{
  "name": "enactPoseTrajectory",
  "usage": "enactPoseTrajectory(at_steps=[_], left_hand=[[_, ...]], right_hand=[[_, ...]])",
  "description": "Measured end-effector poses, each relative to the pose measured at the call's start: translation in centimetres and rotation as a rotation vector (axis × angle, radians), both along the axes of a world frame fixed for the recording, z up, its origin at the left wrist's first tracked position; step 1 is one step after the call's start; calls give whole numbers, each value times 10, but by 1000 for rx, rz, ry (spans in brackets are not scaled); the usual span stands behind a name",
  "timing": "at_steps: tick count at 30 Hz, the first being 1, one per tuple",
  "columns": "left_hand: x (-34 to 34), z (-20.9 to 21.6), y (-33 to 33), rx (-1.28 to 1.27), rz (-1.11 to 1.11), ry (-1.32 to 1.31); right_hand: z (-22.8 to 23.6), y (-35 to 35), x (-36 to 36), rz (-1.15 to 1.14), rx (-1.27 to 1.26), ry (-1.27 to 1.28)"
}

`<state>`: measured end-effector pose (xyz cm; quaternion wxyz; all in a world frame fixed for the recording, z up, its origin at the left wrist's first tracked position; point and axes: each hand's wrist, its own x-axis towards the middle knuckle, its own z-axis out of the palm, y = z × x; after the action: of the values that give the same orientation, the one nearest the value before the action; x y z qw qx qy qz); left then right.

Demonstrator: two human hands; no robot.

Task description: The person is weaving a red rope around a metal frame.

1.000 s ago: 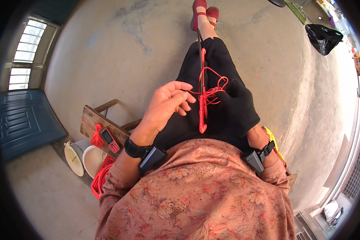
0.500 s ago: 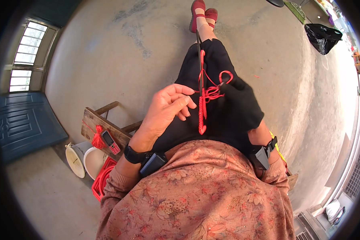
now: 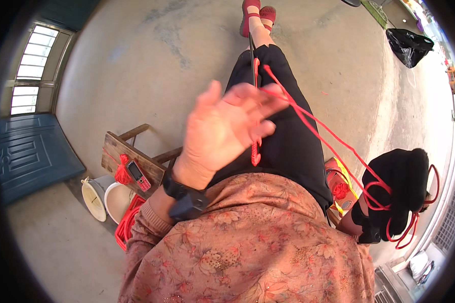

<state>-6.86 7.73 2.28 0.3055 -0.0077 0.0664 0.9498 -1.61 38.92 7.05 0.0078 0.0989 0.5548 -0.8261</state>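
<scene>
My right hand (image 3: 397, 194), covered in black, is far out at the right, closed on red cord (image 3: 333, 141) with loops hanging around it. Two strands stretch back from it towards my lap. In front of my lap my left hand (image 3: 225, 131) is raised, palm up and fingers apart, blurred by motion. A strand runs past its fingertips; whether it touches them I cannot tell. Behind that hand, a knotted red cord piece (image 3: 255, 154) hangs along a thin black rod or strap (image 3: 253, 55) running from my shoes to my lap; its middle is hidden.
A wooden bench (image 3: 131, 156) at my left carries a red cord bundle (image 3: 122, 174) and a keypad phone (image 3: 138, 175). Beside it are white buckets (image 3: 115, 202) and a red basket (image 3: 129, 222). A yellow-and-red bag (image 3: 341, 189) lies by my right thigh. A black plastic bag (image 3: 408, 48) sits far right.
My right hand has swung from my lap far out to the right, drawing the red cord into long strands. My left hand has moved right and opened its fingers across the knotted piece.
</scene>
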Motion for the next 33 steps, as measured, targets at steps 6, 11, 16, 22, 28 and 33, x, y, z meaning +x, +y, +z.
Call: enactPoseTrajectory(at_steps=[6, 11, 16, 22, 28, 33], left_hand=[[24, 11, -69, -118, 144, 13], [62, 15, -98, -717, 50, -8], [92, 21, -131, -1139, -245, -54], [96, 12, -126, -842, -92, -4], [30, 0, -82, -614, 275, 240], [-11, -34, -46, -832, 103, 188]], right_hand=[[-42, -30, -4, 210, 186, -258], [-77, -94, -21, 571, 20, -397], [-86, -110, -24, 707, -269, -513], [-93, -113, -23, 750, -416, -460], [-96, -76, -32, 513, -13, -444], [-106, -72, -50, 310, 504, -97]])
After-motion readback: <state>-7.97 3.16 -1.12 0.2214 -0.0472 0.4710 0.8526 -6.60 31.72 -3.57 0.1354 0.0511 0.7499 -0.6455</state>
